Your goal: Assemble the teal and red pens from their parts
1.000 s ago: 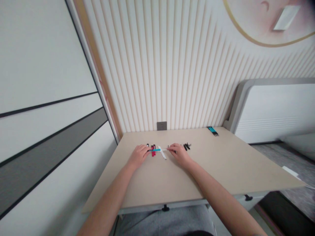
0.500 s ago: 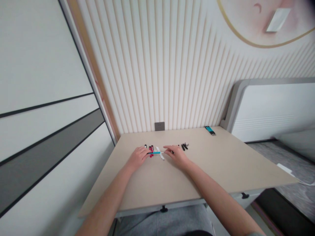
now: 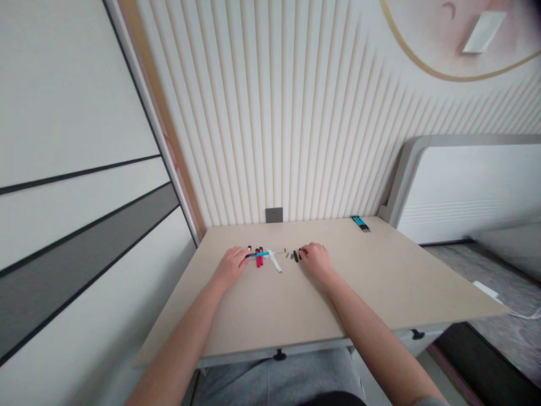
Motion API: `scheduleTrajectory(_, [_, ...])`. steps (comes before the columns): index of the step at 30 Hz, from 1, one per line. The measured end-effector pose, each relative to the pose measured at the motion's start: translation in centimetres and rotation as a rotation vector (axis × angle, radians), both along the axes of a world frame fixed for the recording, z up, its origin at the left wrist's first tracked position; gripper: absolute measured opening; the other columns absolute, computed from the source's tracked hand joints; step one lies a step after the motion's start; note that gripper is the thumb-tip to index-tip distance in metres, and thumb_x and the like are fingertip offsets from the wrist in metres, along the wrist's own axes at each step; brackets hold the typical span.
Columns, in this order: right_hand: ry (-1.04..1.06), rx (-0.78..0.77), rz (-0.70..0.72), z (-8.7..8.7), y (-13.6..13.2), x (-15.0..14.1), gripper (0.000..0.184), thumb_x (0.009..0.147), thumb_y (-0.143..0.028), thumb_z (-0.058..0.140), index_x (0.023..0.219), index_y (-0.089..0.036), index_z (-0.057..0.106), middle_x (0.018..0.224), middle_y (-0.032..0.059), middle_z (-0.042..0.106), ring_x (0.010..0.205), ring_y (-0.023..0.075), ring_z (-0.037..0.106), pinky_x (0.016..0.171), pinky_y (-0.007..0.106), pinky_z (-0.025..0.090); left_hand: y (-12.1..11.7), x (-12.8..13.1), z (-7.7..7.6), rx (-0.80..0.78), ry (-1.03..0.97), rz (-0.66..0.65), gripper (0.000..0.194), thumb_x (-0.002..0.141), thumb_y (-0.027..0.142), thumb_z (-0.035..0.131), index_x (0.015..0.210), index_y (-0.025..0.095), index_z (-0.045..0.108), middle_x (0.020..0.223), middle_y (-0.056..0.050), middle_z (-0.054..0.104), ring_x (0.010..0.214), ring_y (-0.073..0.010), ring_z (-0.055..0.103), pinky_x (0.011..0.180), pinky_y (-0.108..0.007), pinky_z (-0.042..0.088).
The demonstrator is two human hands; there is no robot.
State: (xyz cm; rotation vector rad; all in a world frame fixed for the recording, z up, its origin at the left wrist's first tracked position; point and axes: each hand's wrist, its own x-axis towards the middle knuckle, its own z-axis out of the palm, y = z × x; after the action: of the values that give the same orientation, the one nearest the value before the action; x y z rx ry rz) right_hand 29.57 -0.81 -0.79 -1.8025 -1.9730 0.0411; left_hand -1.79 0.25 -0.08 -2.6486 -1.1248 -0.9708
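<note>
My left hand (image 3: 231,265) is closed on a blue pen barrel (image 3: 261,254), held level just above the table, with a thin tip pointing right. Beneath it lie two red-pink pen barrels (image 3: 259,260) with dark ends. White thin strips or tubes (image 3: 275,263) rest to their right. At the right, my right hand (image 3: 316,259) has its fingers drawn together on a small black pen part at the fingertips. Another black pen part (image 3: 295,256) lies just left of them, beside several tiny grey pieces (image 3: 287,255).
Several blue-and-black pens (image 3: 360,223) lie side by side at the table's far right corner. The beige table (image 3: 270,316) meets a ribbed wall with a dark socket (image 3: 274,215). A white cabinet stands left, a bed right.
My right hand has left the tip of the blue barrel and moved right to the black parts. Those parts and the grey pieces now lie further left. My left hand still holds the barrel.
</note>
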Motion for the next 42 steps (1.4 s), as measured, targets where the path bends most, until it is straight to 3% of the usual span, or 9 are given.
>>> scheduleTrajectory(4, [-0.086, -0.057, -0.017, 0.3, -0.4, -0.9, 0.030, 0.092, -0.038, 0.049, 0.097, -0.021, 0.073, 0.099, 0.0102, 0.067, 0.099, 0.0230, 0.057, 0.084, 0.032, 0.035, 0.1, 0.0, -0.3, -0.005, 0.005, 0.004, 0.023, 0.097, 0.035, 0.046, 0.106, 0.020, 0.062, 0.098, -0.006, 0.068, 0.093, -0.0204, 0.060, 0.085, -0.036, 0.044])
scheduleTrajectory(12, [-0.079, -0.094, -0.039, 0.2, -0.4, -1.2, 0.027, 0.091, -0.024, 0.048, 0.107, -0.022, 0.069, 0.104, 0.0095, 0.070, 0.102, 0.0217, 0.060, 0.085, 0.031, 0.035, 0.4, 0.0, -0.6, 0.000, 0.034, -0.014, 0.022, 0.097, 0.033, 0.047, 0.107, 0.021, 0.062, 0.097, -0.006, 0.068, 0.092, -0.0201, 0.060, 0.084, -0.036, 0.044])
scheduleTrajectory(22, [-0.083, -0.130, -0.103, 0.8, -0.9, -1.6, 0.023, 0.088, -0.023, 0.050, 0.086, -0.017, 0.072, 0.094, 0.0136, 0.072, 0.092, 0.0241, 0.066, 0.081, 0.033, 0.039, 0.3, -0.1, -0.3, -0.007, 0.055, -0.020, 0.025, 0.099, 0.035, 0.042, 0.107, 0.020, 0.061, 0.095, -0.006, 0.067, 0.092, -0.0208, 0.059, 0.081, -0.036, 0.043])
scheduleTrajectory(28, [-0.066, -0.171, -0.096, 0.7, -0.7, -1.6, 0.022, 0.086, -0.020, 0.051, 0.084, -0.017, 0.073, 0.090, 0.0159, 0.073, 0.087, 0.0246, 0.067, 0.075, 0.031, 0.042, 0.2, 0.0, -0.1, -0.019, 0.062, -0.015, 0.025, 0.099, 0.035, 0.042, 0.106, 0.020, 0.062, 0.095, -0.006, 0.067, 0.091, -0.0209, 0.060, 0.080, -0.036, 0.044])
scheduleTrajectory(34, [0.074, -0.060, -0.073, 0.0, -0.3, -1.1, 0.020, 0.087, -0.018, 0.051, 0.086, -0.017, 0.071, 0.090, 0.0132, 0.072, 0.083, 0.0226, 0.065, 0.072, 0.029, 0.042, 0.4, -0.2, -0.5, 0.016, 0.028, -0.031, 0.023, 0.098, 0.034, 0.045, 0.107, 0.021, 0.062, 0.095, -0.006, 0.068, 0.091, -0.0204, 0.060, 0.080, -0.036, 0.044])
scheduleTrajectory(38, [0.260, 0.089, 0.064, -0.2, -0.1, -1.2, 0.018, 0.087, -0.021, 0.052, 0.096, -0.018, 0.068, 0.096, 0.0107, 0.069, 0.085, 0.0197, 0.063, 0.076, 0.028, 0.044, 0.3, -0.1, -0.4, 0.011, 0.031, -0.015, 0.023, 0.098, 0.033, 0.045, 0.107, 0.020, 0.062, 0.095, -0.006, 0.068, 0.091, -0.0206, 0.060, 0.081, -0.036, 0.044])
scheduleTrajectory(42, [0.400, 0.117, 0.156, 0.1, -0.3, -1.6, 0.018, 0.089, -0.024, 0.050, 0.100, -0.019, 0.064, 0.088, 0.0056, 0.068, 0.075, 0.0164, 0.061, 0.071, 0.027, 0.044, -0.1, 0.0, 0.0, 0.020, 0.000, 0.031, 0.022, 0.098, 0.032, 0.045, 0.107, 0.019, 0.061, 0.098, -0.007, 0.067, 0.092, -0.0208, 0.059, 0.081, -0.036, 0.044])
